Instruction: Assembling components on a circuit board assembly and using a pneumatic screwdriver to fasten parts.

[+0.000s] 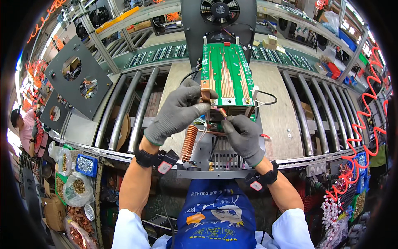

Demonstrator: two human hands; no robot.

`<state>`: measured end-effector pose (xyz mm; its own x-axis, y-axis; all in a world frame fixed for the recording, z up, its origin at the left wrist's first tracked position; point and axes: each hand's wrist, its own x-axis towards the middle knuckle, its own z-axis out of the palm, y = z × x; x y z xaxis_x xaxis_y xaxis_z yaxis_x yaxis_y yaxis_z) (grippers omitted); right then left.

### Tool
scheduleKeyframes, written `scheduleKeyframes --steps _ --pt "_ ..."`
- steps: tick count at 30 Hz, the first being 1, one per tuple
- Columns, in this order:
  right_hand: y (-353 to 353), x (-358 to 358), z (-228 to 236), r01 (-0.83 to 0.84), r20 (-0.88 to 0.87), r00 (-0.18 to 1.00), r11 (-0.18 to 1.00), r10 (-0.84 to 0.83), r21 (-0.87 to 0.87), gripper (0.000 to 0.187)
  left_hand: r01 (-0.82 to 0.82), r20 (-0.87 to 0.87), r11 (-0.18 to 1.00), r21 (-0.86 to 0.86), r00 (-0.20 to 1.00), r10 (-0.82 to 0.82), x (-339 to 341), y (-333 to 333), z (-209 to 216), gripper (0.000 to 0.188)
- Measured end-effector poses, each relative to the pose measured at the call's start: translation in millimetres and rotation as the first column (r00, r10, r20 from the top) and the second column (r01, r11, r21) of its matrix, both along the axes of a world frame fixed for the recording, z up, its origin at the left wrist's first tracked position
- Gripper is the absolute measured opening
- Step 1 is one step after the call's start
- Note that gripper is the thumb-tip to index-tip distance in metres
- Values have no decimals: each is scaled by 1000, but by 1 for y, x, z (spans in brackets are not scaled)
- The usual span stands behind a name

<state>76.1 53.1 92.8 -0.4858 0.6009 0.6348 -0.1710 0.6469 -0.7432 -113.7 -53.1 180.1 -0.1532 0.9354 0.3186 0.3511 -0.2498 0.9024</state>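
A green circuit board point(238, 68) with copper-coloured traces lies on top of an open grey metal housing point(215, 30). At the board's near left corner, my left hand point(178, 114), in a grey glove, pinches a bent copper strip point(205, 85) between thumb and fingers. My right hand point(243, 139), gloved too, is closed on a small copper-coloured cable end point(222, 112) just below the board's near edge. Whether the strip and cable end touch cannot be told. Beside my left wrist stands a copper coil point(189, 143), slightly tilted.
Metal rollers point(309, 112) flank the work on both sides. A grey panel with round holes point(78, 79) leans at the left. Red coiled air hoses point(365, 124) hang at the right. A blue bin point(86, 165) and bags of small parts point(78, 186) stand lower left, with a person point(30, 130) beyond.
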Motion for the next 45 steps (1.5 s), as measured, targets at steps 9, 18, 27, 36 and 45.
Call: scheduleKeyframes --steps 9,18,27,36,45 --pt "-10 -16 2 145 -74 986 988 -149 -49 12 87 104 983 -163 992 -71 5 -5 16 51" --pt "-14 -25 0 335 -132 940 921 -313 199 14 132 168 970 -203 981 -98 2 -7 19 55" --pt "-10 -20 8 266 -103 963 929 -248 255 13 -81 -184 996 23 979 84 2 -3 -2 25" --pt "34 64 28 107 107 988 994 -108 17 17 -402 -300 852 334 812 501 39 -8 -35 15" --pt "55 143 -9 265 607 793 929 -56 -260 24 -414 -326 755 509 719 614 45 0 -47 19"
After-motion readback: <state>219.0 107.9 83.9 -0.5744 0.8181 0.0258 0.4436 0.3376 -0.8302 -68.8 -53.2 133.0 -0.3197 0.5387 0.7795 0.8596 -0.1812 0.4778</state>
